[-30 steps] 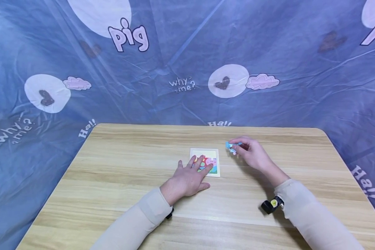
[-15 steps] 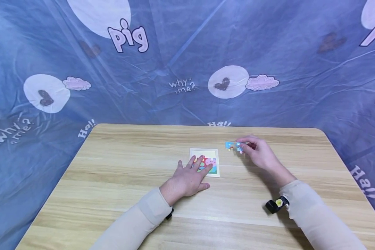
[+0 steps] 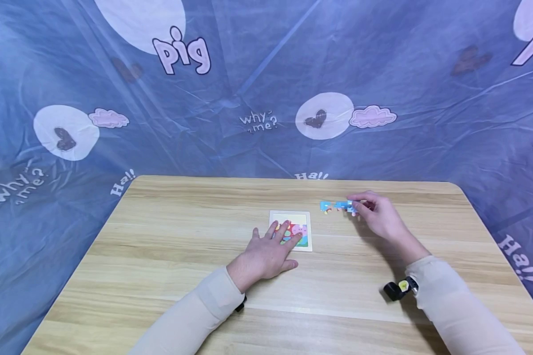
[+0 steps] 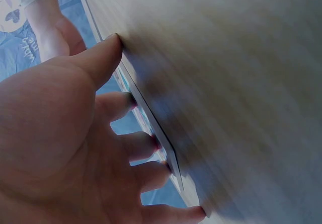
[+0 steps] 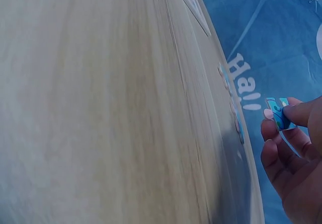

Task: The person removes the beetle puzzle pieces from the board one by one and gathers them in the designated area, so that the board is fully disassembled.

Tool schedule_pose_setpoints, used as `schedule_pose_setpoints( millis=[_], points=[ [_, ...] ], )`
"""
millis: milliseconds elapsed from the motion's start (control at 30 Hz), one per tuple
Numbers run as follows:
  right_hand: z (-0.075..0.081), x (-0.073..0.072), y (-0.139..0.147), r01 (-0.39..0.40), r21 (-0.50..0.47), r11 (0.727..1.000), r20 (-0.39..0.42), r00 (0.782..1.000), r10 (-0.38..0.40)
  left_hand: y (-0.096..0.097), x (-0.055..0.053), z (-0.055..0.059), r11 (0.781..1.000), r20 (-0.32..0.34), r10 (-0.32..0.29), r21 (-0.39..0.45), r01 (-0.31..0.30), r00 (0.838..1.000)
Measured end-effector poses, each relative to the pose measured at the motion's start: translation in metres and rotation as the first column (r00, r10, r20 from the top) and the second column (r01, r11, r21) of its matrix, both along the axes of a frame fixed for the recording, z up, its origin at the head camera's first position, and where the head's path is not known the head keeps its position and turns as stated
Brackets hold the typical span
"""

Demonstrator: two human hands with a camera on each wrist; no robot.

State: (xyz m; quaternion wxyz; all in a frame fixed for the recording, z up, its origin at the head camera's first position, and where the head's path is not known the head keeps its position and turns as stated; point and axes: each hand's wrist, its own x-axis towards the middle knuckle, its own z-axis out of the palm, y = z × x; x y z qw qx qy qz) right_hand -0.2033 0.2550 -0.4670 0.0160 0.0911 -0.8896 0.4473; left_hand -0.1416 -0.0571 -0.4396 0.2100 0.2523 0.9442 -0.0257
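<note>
My left hand (image 3: 268,255) lies spread over a small square jigsaw puzzle, its fingertips resting on the picture side. The puzzle's pale tray (image 3: 310,244) has red, pink, green and blue pieces in its nearer part, while a cream strip shows at the far side. In the left wrist view, the spread fingers (image 4: 146,146) touch the puzzle. My right hand (image 3: 379,217) pinches a blue puzzle piece (image 5: 279,114) between thumb and fingers, seen raised above the tabletop in the right wrist view. Left of it, loose blue pieces (image 3: 325,206) lie in a row on the table.
The wood-grain table (image 3: 182,207) reaches back to a blue printed cloth (image 3: 231,148) hanging behind it. A black wrist camera (image 3: 395,291) is strapped under the right sleeve (image 3: 462,305).
My right hand has shifted rightward with the pinched piece, away from the loose pieces, which now show more fully. The left hand stays in place on the puzzle.
</note>
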Motion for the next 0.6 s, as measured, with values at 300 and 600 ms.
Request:
schedule_pose_setpoints(
  millis=[300, 600],
  points=[
    [-0.004, -0.005, 0.007, 0.029, 0.027, 0.999, -0.005, 1.000, -0.029, 0.000, 0.002, 0.002, 1.000, 0.002, 0.003, 0.004, -0.003, 1.000],
    [-0.008, -0.012, 0.011, 0.045, 0.038, 0.998, 0.022, 0.999, -0.046, 0.000, 0.002, 0.003, 1.000, 0.003, 0.001, 0.001, -0.001, 1.000]
  ],
)
